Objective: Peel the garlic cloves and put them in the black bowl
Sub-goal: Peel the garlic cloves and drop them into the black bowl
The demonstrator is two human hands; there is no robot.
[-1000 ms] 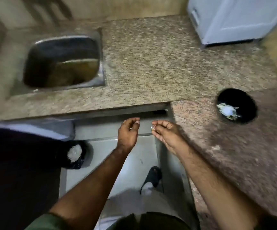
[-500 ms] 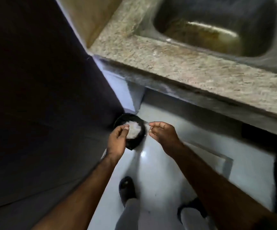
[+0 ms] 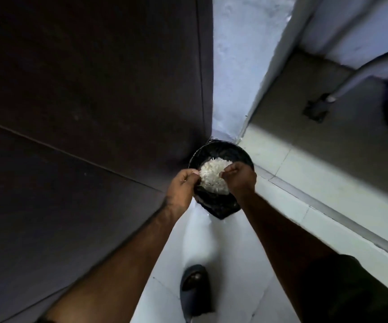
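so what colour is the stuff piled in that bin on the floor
White, a heap of pale papery scraps inside the black-lined bin; seen in the head view.

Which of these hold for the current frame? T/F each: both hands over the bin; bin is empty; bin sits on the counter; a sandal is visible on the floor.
1. Both hands are over the bin. True: the left hand and right hand are above the black-lined bin.
2. The bin is empty. False: it holds a pale heap of peelings.
3. The bin sits on the counter. False: it stands on the floor, in the corner.
4. A sandal is visible on the floor. True: a dark sandal shows below.
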